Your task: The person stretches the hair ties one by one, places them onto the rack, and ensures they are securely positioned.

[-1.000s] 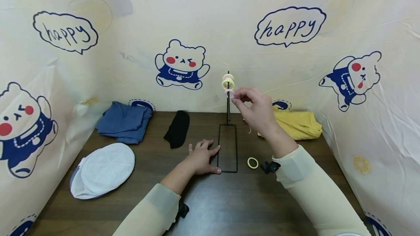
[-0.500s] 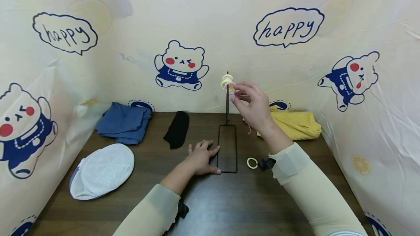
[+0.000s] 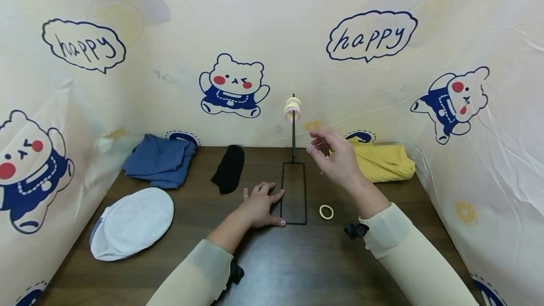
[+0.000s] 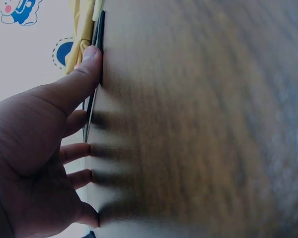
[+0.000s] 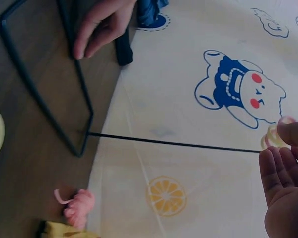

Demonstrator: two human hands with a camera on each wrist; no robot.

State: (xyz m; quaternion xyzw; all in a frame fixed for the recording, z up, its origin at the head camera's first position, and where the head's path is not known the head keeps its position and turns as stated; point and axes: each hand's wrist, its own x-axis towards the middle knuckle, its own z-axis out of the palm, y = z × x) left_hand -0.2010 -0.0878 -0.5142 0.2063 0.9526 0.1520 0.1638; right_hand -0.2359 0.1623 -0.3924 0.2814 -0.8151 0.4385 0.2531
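1. The left hand (image 3: 260, 207) lies flat on the wooden table (image 3: 272, 268), fingers straight and slightly spread. Its thumb tip and fingertips press against the left rail of the black wire stand (image 3: 294, 192); it holds nothing.

2. The stand's base is a narrow rectangular frame just right of the left hand. Its thin upright post rises at the far end, up and left of the right hand (image 3: 337, 159).

3. Near the top of the post hang the hair ties (image 3: 292, 109), a small stack of pale yellow and pink rings threaded on it. They are the only things the stand carries, and they sit above and to the left of the right hand, apart from its fingertips.

4. The right hand is raised in the air beside the post, fingers loosely apart and gently bent. It grips nothing, and the wrist view shows its fingertips (image 5: 275, 171) just short of the rings.

5. A loose yellow ring (image 3: 326, 211) lies flat on the table below the right hand, just right of the stand's base.

6. A small pink tie (image 5: 78, 206) lies on the table near the wall in the right wrist view, next to the yellow cloth (image 3: 384, 162) behind the right hand.

7. Beyond the left hand lies a black sock (image 3: 229, 168). Further to its left are a folded blue cloth (image 3: 160, 159) and a white mesh cap (image 3: 133, 221).
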